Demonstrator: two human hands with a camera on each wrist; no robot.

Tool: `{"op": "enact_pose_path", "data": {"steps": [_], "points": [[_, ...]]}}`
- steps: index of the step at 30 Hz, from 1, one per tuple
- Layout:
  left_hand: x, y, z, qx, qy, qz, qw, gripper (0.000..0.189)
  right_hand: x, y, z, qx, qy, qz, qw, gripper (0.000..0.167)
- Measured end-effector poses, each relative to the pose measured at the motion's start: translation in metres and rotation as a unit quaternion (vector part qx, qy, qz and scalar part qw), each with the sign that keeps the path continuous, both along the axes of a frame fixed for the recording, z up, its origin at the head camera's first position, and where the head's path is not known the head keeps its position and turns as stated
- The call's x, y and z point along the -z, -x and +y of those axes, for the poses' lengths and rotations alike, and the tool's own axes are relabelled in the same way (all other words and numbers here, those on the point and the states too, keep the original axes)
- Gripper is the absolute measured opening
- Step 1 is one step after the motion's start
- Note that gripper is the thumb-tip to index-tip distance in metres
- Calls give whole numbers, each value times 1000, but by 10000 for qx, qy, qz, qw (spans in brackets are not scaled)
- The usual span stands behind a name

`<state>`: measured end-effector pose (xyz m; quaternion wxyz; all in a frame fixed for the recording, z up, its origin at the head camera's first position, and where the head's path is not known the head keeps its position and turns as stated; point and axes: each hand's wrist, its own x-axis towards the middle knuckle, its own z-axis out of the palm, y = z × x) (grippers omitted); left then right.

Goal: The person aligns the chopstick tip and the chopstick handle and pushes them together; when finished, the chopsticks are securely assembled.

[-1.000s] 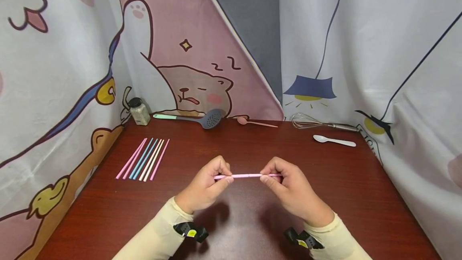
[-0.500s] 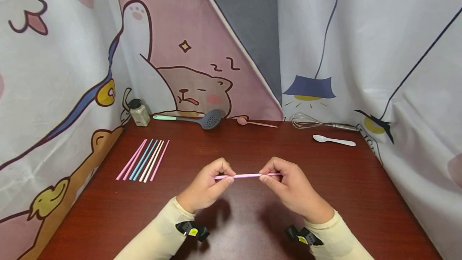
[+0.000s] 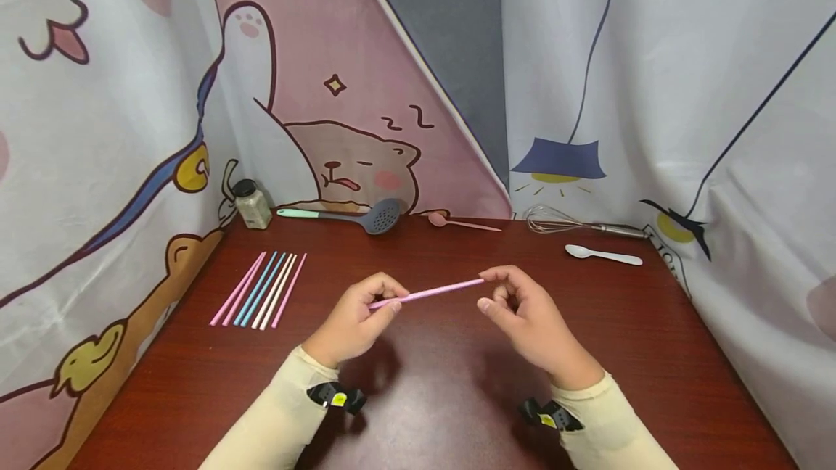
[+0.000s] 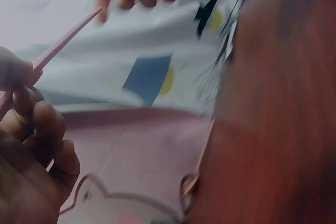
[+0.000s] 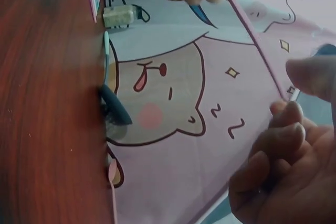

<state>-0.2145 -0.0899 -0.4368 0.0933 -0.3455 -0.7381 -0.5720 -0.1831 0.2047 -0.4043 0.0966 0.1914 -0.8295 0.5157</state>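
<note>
A slim pink stick, which looks like a chopstick (image 3: 444, 289), is held above the table, its right end tilted up. My left hand (image 3: 355, 318) pinches it near its left end between thumb and fingers; the left wrist view shows this hand (image 4: 31, 150) too. At the stick's other end is my right hand (image 3: 532, 325), index fingertip at or touching the tip. Its thumb is spread away from the stick, as the right wrist view of the hand (image 5: 289, 156) shows. Pink, blue and cream chopsticks (image 3: 261, 289) lie side by side on the table at the left.
Along the back of the brown table (image 3: 418, 412) lie a slotted turner (image 3: 381, 217), a pink spoon (image 3: 439, 219) and a whisk (image 3: 555, 220). A white spoon (image 3: 604, 255) lies in front of the whisk. A black-lidded jar (image 3: 252, 205) stands at the back left. Printed curtains surround the table.
My right hand's thumb has come off the chopstick. My left hand has moved left and slightly up with it, and its right end has tilted up. The other things lie as before.
</note>
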Motion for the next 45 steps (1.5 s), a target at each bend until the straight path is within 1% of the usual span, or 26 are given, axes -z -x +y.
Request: {"op": "enact_pose_path", "data": {"steps": [3, 5, 8, 11, 14, 16, 18, 20, 22, 24, 25, 28, 30, 31, 33, 35, 38, 41, 43, 45], "points": [[-3, 9, -16, -447, -92, 122, 9989, 17, -1, 2, 5, 258, 171, 50, 9995, 29], [-4, 15, -26, -767, -130, 188, 9968, 18, -2, 4, 7, 336, 226, 95, 9991, 28], [-4, 20, -38, -1218, -157, 179, 9923, 18, -2, 5, 10, 336, 216, 174, 9990, 24], [-2, 25, -49, -1601, -142, 139, 9869, 17, -2, 7, 12, 308, 193, 262, 9990, 22], [1, 30, -60, -1963, 42, 100, 9805, 16, -1, 8, 13, 288, 241, 297, 9989, 22], [4, 34, -68, -2217, 297, 46, 9746, 15, -1, 8, 13, 303, 283, 296, 9987, 22], [7, 38, -77, -2517, 616, -28, 9658, 16, -1, 7, 14, 323, 306, 290, 9986, 21], [12, 41, -86, -2838, 985, -127, 9537, 16, -1, 8, 14, 339, 313, 292, 9985, 20], [17, 44, -96, -3131, 1371, -302, 9393, 17, -1, 8, 14, 353, 306, 308, 9984, 20], [23, 45, -105, -3335, 1735, -576, 9248, 19, -1, 8, 14, 357, 317, 313, 9984, 19], [25, 45, -109, -3436, 1932, -712, 9163, 20, -2, 7, 15, 357, 320, 308, 9984, 19], [30, 45, -119, -3632, 2405, -1169, 8925, 25, -3, 7, 15, 359, 340, 265, 9984, 18], [33, 44, -124, -3722, 2621, -1434, 8788, 28, -3, 7, 15, 352, 329, 241, 9985, 18], [35, 43, -126, -3754, 2706, -1521, 8733, 28, -3, 6, 15, 353, 317, 231, 9986, 18], [39, 43, -129, -3766, 2829, -1648, 8666, 29, -3, 6, 15, 354, 291, 226, 9987, 18], [41, 44, -132, -3760, 2922, -1697, 8628, 30, -3, 7, 15, 353, 276, 243, 9987, 17], [44, 45, -135, -3762, 3061, -1692, 8580, 30, -3, 7, 16, 351, 276, 259, 9987, 17], [44, 45, -137, -3787, 3240, -1613, 8518, 28, -3, 7, 16, 367, 294, 273, 9985, 17], [43, 45, -138, -3789, 3405, -1623, 8451, 27, -3, 8, 15, 383, 310, 269, 9984, 17], [42, 46, -138, -3784, 3619, -1678, 8353, 26, -3, 8, 15, 405, 326, 248, 9983, 17]]}}
